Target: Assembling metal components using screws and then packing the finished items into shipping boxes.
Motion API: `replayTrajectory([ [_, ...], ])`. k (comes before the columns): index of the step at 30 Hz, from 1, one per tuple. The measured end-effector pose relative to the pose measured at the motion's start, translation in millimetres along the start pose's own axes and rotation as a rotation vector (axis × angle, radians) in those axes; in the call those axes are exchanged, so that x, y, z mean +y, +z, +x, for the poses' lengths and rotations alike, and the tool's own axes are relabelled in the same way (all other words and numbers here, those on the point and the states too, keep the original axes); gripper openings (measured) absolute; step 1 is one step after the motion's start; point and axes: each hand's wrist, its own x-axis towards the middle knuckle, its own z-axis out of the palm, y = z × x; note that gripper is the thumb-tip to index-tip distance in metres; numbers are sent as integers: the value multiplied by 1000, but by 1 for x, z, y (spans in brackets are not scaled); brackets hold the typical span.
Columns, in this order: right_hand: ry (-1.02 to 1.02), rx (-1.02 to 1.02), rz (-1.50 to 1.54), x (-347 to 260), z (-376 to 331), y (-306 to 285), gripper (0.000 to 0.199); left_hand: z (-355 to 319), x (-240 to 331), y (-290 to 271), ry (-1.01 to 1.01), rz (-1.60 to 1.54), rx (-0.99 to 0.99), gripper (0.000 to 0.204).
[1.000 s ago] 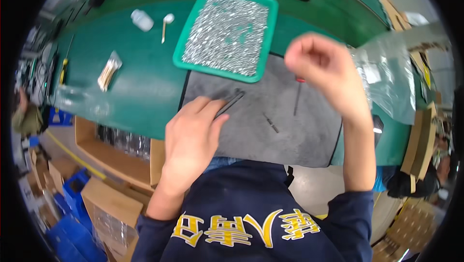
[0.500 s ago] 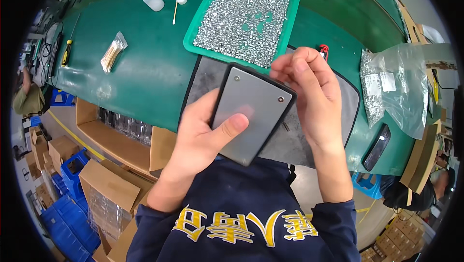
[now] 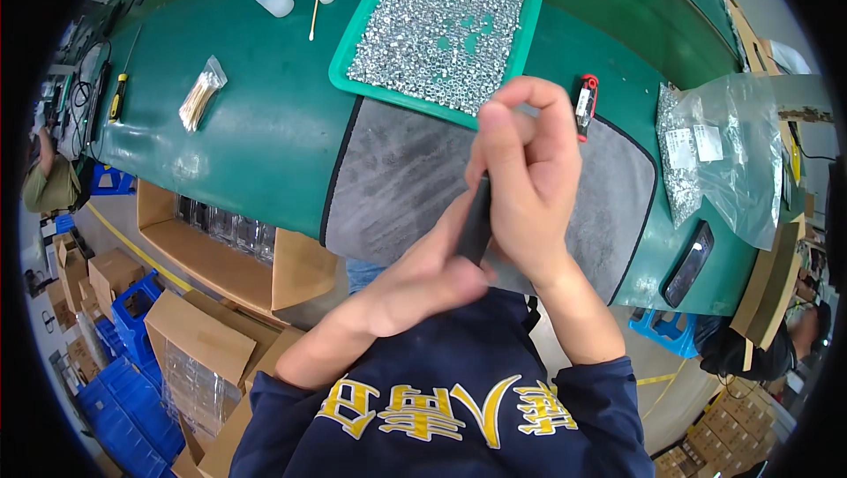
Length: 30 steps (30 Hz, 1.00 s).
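The left hand [image 3: 428, 291] is motion-blurred; the dark flat device [image 3: 476, 224] stands edge-on, broad faces hidden; whether the right hand [image 3: 534, 182] pinches anything cannot be determined. The green tray [image 3: 533, 3] is cut off at the top edge; its metal pieces [image 3: 415, 37] are too small to identify.

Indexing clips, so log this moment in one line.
left hand: holds dark device edge-on | right hand: beside it, fingers curled | green tray: small metal pieces

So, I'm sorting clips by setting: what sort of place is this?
Probably a factory assembly workbench: a green tray of small metal parts, a yellow-handled screwdriver and open cardboard boxes suggest it.
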Motion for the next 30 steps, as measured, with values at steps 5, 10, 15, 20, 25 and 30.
replayTrajectory([
  [5, -511, -77, -333, 14, 18, -20, 6, -7, 27, -8, 71, 1045, 87, 30],
  [10, 237, -43, 125, -8, -20, -50, 8, -10, 46, -1, 78, 1634, 123, 39],
  [15, 619, -107, 93, -18, -32, -63, 8, -7, 31, -7, 142, 1772, 122, 45],
  [20, 599, -156, -42, -10, -30, -60, 6, -4, 27, -8, 129, 1775, 129, 43],
  [25, 606, -141, -80, -8, -26, -56, 5, -4, 27, -7, 45, 1710, 142, 39],
  [30, 619, -141, -66, -6, -25, -51, 4, -9, 24, -7, 12, 1731, 172, 46],
])
